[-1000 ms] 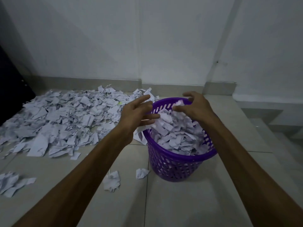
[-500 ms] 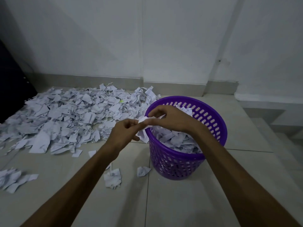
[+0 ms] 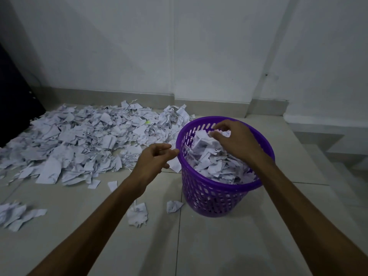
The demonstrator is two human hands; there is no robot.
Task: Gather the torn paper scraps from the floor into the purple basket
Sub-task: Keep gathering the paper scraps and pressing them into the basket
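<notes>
The purple basket [image 3: 215, 194] stands on the tiled floor right of centre, heaped with white torn paper scraps [image 3: 211, 162]. My right hand [image 3: 237, 142] hovers over the heap inside the basket, its fingertips pinching a scrap at the top of the heap. My left hand [image 3: 155, 162] is just outside the basket's left rim, fingers loosely curled with nothing clearly in them; a scrap [image 3: 175, 166] hangs by the rim beside it. A large spread of scraps [image 3: 89, 140] covers the floor to the left.
Loose scraps lie near the basket: one crumpled piece [image 3: 173, 206] at its base, another [image 3: 138, 215] under my left forearm, a small pile [image 3: 18, 215] at the far left. A dark object [image 3: 16, 104] stands at the left wall. A step [image 3: 318, 134] drops away on the right.
My hands, which met at the basket's left rim half a second ago, have parted. The right hand moved over the heap in the basket; the left stayed by the rim.
</notes>
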